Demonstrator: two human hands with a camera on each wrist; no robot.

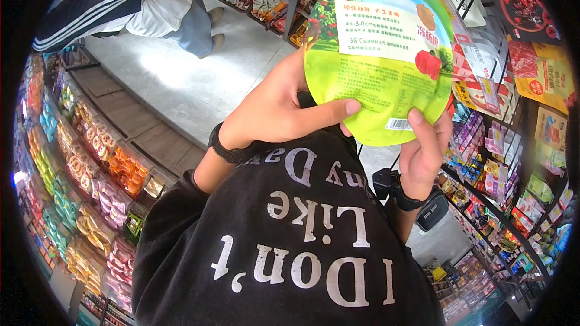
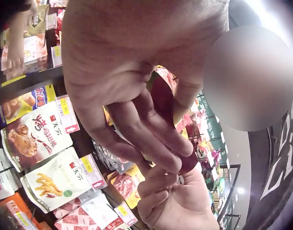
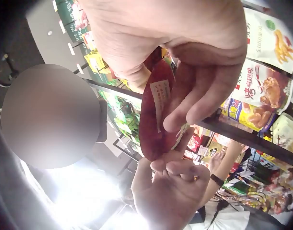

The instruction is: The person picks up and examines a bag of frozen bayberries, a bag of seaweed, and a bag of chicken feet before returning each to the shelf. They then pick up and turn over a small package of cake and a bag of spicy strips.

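Observation:
Both hands hold up a round green snack pouch (image 1: 377,78) in front of the chest. Its printed side, with a white text panel, a barcode and red fruit pictures, faces the head camera. My left hand (image 1: 266,105) grips the left edge, thumb lying across the front. At the lower right edge my right hand (image 1: 426,148) pinches it, thumb on the front near the barcode. The left wrist view has the left hand's curled fingers (image 2: 137,124) behind the pouch. In the right wrist view the pouch's dark red side (image 3: 156,115) shows between the hands.
Racks of snack packets (image 1: 112,163) line the left side, and more hanging packets (image 1: 531,72) fill the right. Another person (image 1: 181,12) stands in the aisle at the upper left, on a grey tiled floor (image 1: 241,42). A dark shelf rail (image 3: 261,139) runs behind the hands.

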